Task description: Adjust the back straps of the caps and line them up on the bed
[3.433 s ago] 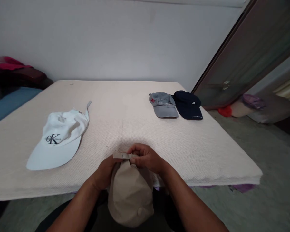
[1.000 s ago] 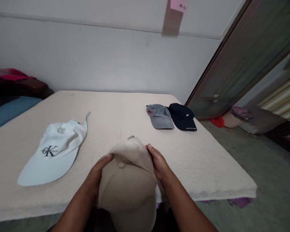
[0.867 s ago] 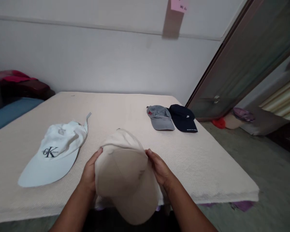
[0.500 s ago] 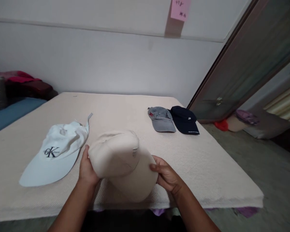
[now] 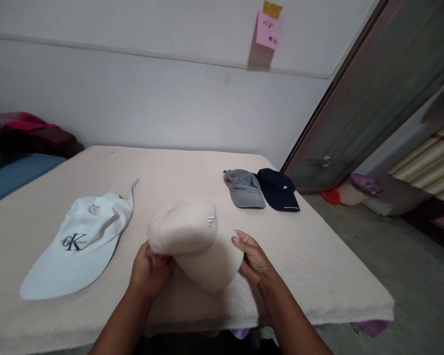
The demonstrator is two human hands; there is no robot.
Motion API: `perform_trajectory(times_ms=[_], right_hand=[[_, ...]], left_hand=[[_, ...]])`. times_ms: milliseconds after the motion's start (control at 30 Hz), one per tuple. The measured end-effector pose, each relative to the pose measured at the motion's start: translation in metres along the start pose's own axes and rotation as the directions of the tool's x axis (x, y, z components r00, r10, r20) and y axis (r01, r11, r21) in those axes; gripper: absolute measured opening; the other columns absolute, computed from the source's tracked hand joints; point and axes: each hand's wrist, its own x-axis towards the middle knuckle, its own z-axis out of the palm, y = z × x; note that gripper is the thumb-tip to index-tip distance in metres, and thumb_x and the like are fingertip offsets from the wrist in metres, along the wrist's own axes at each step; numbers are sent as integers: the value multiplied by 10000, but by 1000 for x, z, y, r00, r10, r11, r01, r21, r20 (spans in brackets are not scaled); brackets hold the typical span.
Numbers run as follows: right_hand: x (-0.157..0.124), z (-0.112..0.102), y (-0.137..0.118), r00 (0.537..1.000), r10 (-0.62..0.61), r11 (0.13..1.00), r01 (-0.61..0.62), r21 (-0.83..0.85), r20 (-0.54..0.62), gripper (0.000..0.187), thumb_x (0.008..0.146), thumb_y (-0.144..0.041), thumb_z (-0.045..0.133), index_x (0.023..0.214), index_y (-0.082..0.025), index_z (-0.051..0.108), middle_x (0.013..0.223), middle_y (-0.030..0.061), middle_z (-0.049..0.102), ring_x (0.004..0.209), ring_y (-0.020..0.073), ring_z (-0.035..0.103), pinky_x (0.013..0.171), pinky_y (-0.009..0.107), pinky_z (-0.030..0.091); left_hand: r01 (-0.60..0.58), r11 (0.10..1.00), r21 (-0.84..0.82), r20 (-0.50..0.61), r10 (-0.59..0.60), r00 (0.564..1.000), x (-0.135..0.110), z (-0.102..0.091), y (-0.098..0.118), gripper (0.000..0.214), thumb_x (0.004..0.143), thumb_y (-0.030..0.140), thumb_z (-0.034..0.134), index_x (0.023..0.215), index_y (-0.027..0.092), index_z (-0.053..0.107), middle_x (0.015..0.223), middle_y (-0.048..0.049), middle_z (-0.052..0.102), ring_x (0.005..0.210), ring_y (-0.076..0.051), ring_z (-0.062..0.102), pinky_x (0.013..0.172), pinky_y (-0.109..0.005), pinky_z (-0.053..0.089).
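Between my two hands is a cream baseball cap (image 5: 185, 229) with a small silvery mark on its front, its brim turned to the right and toward me. My left hand (image 5: 150, 268) grips the lower edge of the crown at the back, with some fingers hidden under it. My right hand (image 5: 253, 259) pinches the brim's right edge, thumb on top. To the left lies a white cap (image 5: 91, 227) with black "CK" lettering and a loose strap. Farther back on the right, a grey cap (image 5: 244, 190) sits against a navy cap (image 5: 279, 190).
All the caps are over a bed-like surface with a cream cover (image 5: 185, 167), which meets a white wall (image 5: 151, 103). A pink note (image 5: 268, 32) is taped to the wall. Dark red bedding (image 5: 37, 135) lies at far left; a sliding door (image 5: 340, 113) stands right.
The cream cap has tilted and risen slightly, its silvery mark now clearer. My left hand has shifted right, farther under the crown. The view has tipped up slightly.
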Motion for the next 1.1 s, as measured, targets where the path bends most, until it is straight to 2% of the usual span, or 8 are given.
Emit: perform_trajectory(times_ms=[100,167,300,367,500,700,933,1100], right_hand=[[12,4,0,998,-51,998,50,38,30,222,714,-164,726,922,-170,646,902,37,720,744,132,672,691,214,523],[23,8,-1,995,-88,995,86,57,40,239,718,-156,718,943,-181,642,936,34,716,779,133,672,718,219,529],[54,16,-13,979,-202,977,201,74,6,272,702,-139,713,953,-195,623,967,21,707,826,135,665,736,224,538],[75,16,-21,969,-245,968,246,44,-21,280,697,-147,709,958,-186,615,934,24,704,762,131,659,661,213,544],[122,3,-32,946,-305,952,306,-9,-112,243,702,-172,693,927,-183,602,772,-18,677,513,74,562,416,150,452],[170,-30,-23,922,-288,957,274,-89,-259,184,712,-203,684,787,-193,516,596,-52,612,433,76,526,407,181,483],[154,-36,-9,909,-307,935,232,-269,-282,277,750,-314,641,929,-200,463,601,-11,631,523,152,634,444,244,519],[117,-26,19,889,-391,853,253,-457,-237,370,730,-286,602,1059,-208,450,575,-51,597,426,112,535,380,188,395]], left_hand=[[61,998,-16,-1,-61,998,5,-4,-2,321,863,366,424,1002,123,583,865,-127,671,780,-212,681,694,-336,573],[70,997,-18,18,-69,997,7,-3,-2,328,859,353,449,1036,106,571,997,-170,651,869,-226,675,735,-347,570],[112,994,-12,13,-112,994,7,4,-6,239,877,267,433,949,102,591,961,-156,655,825,-210,678,710,-335,575],[132,991,-18,15,-131,991,6,8,-9,228,886,239,415,901,101,596,928,-150,657,800,-205,678,699,-334,577],[119,993,-7,-6,-119,993,6,12,-16,199,881,180,424,833,104,601,863,-126,658,743,-184,676,672,-312,576],[110,994,18,-61,-109,992,11,16,-23,180,853,112,447,772,100,607,812,-108,660,699,-168,663,652,-294,571],[86,996,25,-50,-85,995,15,16,-21,160,830,82,478,758,94,620,768,-83,653,634,-136,636,591,-250,551],[-49,999,2,-86,49,995,11,8,1,168,819,68,480,718,104,609,725,-71,643,565,-105,603,514,-209,513]])
